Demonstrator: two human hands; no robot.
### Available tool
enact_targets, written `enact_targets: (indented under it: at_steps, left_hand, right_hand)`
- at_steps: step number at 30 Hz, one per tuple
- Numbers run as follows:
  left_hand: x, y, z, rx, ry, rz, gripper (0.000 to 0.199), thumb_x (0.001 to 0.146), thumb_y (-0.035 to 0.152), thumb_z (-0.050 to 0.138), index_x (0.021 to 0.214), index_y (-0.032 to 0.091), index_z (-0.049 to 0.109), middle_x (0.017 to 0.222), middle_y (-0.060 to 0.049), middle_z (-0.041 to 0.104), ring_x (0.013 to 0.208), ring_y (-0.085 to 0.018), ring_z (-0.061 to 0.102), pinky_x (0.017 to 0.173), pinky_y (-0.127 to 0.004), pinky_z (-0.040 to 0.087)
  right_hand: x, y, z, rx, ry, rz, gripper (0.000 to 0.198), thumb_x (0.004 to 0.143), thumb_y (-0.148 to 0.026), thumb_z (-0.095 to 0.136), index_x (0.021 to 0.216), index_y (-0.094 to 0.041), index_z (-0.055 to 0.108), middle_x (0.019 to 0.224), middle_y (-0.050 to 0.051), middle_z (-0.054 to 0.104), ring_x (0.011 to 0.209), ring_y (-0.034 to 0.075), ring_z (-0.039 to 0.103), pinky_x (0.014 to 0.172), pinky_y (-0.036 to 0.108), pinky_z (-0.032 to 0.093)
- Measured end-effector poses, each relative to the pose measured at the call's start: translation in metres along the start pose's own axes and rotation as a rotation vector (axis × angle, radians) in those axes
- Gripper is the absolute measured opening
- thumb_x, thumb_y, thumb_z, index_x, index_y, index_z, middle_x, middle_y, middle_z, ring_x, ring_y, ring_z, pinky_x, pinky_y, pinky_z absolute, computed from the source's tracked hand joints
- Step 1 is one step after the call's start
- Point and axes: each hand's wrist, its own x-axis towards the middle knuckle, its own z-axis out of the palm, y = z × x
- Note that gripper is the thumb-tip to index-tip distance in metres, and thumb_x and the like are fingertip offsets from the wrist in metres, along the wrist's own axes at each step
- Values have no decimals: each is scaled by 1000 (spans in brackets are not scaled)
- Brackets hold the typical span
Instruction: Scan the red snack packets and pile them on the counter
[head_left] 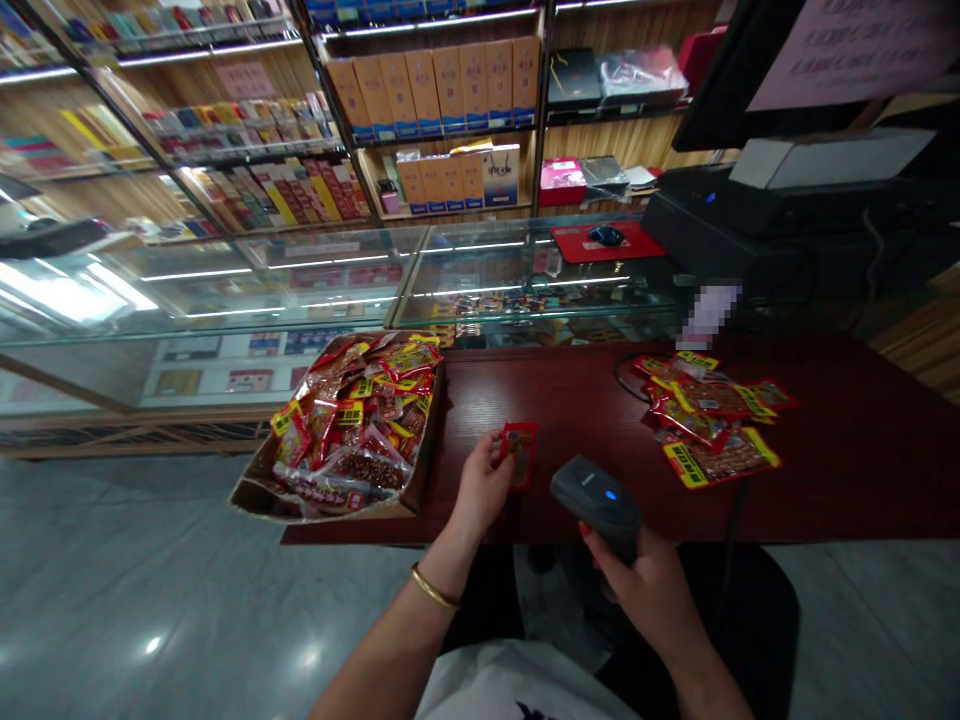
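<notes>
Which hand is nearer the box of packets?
Left. The left hand is to the right of the box, holding a packet; the right hand is farther right, holding the scanner.

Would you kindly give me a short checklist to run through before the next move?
1. Left hand holding the small red packet: ok.
2. Right hand gripping the scanner: ok.
3. Blue light on the scanner lit: ok.
4. Scanner apart from the small red packet: ok.
5. Small red packet's print readable: not ok, too small.
6. Cardboard box fully supported underneath: cannot tell, base hidden.
</notes>
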Motion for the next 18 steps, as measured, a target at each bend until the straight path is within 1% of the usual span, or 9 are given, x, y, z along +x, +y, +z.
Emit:
enact_targets:
  at_steps: [2,5,7,10,12,15,18]
  left_hand:
    - [-1,-1,-1,39,-30,30,53,74,26,72,125,18,59,101,-8,76,80,-20,73,70,-30,59]
    - [-3,1,0,88,-53,93,51,77,21,66,128,17,61,111,-10,75,91,-21,72,77,-30,59]
    - [-6,5,1,150,-60,110,47,78,17,62,124,17,64,109,-9,75,88,-19,72,75,-28,57]
    - [-9,11,3,232,-65,108,41,78,13,59,118,16,68,96,-5,76,81,-17,71,70,-24,55]
    - [-9,11,4,190,-60,97,41,77,14,60,117,16,67,96,-5,76,83,-18,71,72,-25,56]
    - [-7,7,5,50,-31,44,47,75,17,65,122,16,63,103,-7,76,85,-19,73,75,-29,58]
    - [-7,6,5,-19,-20,-53,52,70,14,66,121,17,58,99,-8,76,78,-20,73,69,-31,60]
  right_hand:
    - [1,1,0,-11,4,1,36,84,-53,65,90,-21,79,68,7,78,73,29,78,60,33,61]
    - [2,1,1,-29,16,8,37,84,-54,65,89,-21,79,68,8,78,73,29,78,59,33,61]
    - [3,-1,2,-36,20,14,39,83,-56,65,89,-20,79,68,9,78,72,29,78,59,33,61]
    - [3,-2,3,-32,15,13,42,83,-59,65,87,-20,79,66,9,77,70,29,77,57,31,60]
    - [2,-2,3,-27,9,14,43,83,-60,64,86,-19,79,65,9,76,68,28,77,56,31,59]
    - [2,-1,2,-22,1,19,43,84,-60,63,87,-19,78,63,8,76,66,28,76,55,31,58]
    - [3,-1,1,-16,-3,17,41,85,-58,63,88,-19,78,64,8,76,65,27,76,55,31,58]
